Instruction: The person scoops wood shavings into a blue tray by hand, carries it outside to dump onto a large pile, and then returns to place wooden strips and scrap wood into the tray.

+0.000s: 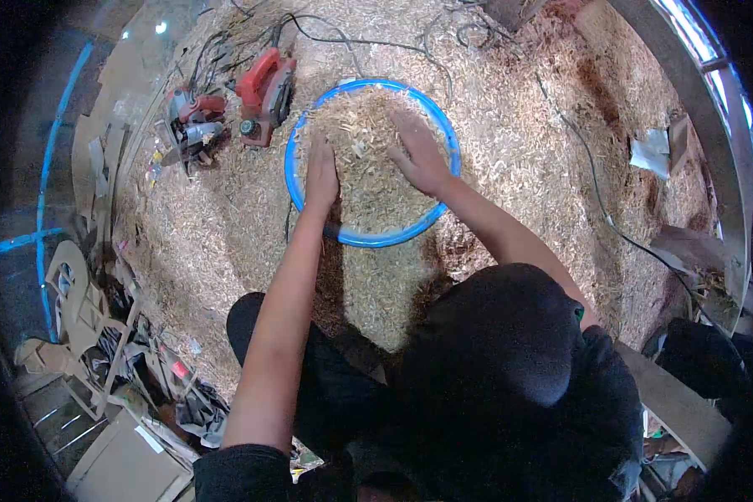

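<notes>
A round basin with a blue rim [376, 240] stands on the shavings-covered floor, heaped with pale wood shavings [365, 151]. Inside its left edge, my left hand [321, 171] rests on edge against the heap, fingers stretched out. My right hand [420, 155] lies across the upper right of the heap, palm toward the shavings, with thumb and fingers apart. Both hands touch the shavings, and neither is closed around anything. The fingertips are partly lost among the shavings.
A red power planer [263, 92] and a second red power tool with a blade [194, 121] lie left of the basin. A black cable [598, 188] runs down the right side. Wooden chair parts [75, 289] are piled at lower left. Loose shavings [527, 100] cover the floor.
</notes>
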A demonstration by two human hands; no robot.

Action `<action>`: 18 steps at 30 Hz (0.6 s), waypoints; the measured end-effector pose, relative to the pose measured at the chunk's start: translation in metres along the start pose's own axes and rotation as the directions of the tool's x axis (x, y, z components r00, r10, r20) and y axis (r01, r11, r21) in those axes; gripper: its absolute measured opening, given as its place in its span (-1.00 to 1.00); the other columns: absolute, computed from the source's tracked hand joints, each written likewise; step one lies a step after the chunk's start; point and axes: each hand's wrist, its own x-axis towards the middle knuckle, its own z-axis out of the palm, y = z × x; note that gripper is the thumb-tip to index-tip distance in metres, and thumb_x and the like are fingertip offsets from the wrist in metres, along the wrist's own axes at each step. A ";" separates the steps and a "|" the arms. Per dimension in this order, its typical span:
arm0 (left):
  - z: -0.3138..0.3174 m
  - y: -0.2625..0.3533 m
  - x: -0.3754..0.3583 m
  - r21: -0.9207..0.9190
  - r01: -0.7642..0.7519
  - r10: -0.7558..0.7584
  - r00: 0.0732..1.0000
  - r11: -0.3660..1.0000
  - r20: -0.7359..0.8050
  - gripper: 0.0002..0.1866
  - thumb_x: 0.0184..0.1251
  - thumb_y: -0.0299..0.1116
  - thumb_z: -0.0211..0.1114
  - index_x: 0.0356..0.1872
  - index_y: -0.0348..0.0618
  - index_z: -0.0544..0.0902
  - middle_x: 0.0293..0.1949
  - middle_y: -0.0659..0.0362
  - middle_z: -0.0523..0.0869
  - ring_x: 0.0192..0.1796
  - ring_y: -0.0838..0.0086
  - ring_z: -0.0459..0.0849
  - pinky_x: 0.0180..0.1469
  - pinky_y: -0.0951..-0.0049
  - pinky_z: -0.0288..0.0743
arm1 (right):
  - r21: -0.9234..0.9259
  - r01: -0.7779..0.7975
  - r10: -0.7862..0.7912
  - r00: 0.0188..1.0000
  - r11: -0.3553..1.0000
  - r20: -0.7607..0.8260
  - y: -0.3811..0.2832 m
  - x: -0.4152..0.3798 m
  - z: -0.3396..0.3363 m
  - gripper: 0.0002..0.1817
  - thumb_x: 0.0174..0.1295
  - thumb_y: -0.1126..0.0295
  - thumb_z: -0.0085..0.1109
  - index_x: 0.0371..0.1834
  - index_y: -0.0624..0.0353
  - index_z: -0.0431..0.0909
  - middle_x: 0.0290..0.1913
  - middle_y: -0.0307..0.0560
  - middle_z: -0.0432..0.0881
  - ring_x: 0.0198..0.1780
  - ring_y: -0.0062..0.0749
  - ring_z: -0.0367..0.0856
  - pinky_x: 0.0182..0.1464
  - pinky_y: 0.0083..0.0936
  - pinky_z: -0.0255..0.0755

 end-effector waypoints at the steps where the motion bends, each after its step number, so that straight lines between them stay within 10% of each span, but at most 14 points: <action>1: 0.001 -0.004 -0.001 -0.016 0.011 -0.011 1.000 1.000 0.003 -0.32 0.88 -0.02 -0.21 0.71 -0.36 0.28 0.77 -0.17 0.19 0.81 0.00 0.09 0.81 0.15 -0.14 | 0.001 -0.001 0.001 1.000 1.000 -0.002 0.000 0.000 -0.005 -0.24 0.60 0.08 0.14 0.77 0.14 0.23 0.73 0.24 0.29 0.75 0.23 0.15 0.77 0.02 -0.02; 18: 0.009 -0.007 -0.016 -0.050 0.118 -0.119 0.993 0.992 -0.010 -0.29 0.88 0.01 -0.25 0.71 -0.38 0.27 0.76 -0.19 0.21 0.82 0.00 0.08 0.82 0.15 -0.17 | 0.069 -0.070 0.074 0.996 0.995 -0.054 0.007 -0.001 -0.019 -0.28 0.58 0.19 0.14 0.75 0.13 0.26 0.71 0.30 0.29 0.71 0.27 0.21 0.75 0.00 0.03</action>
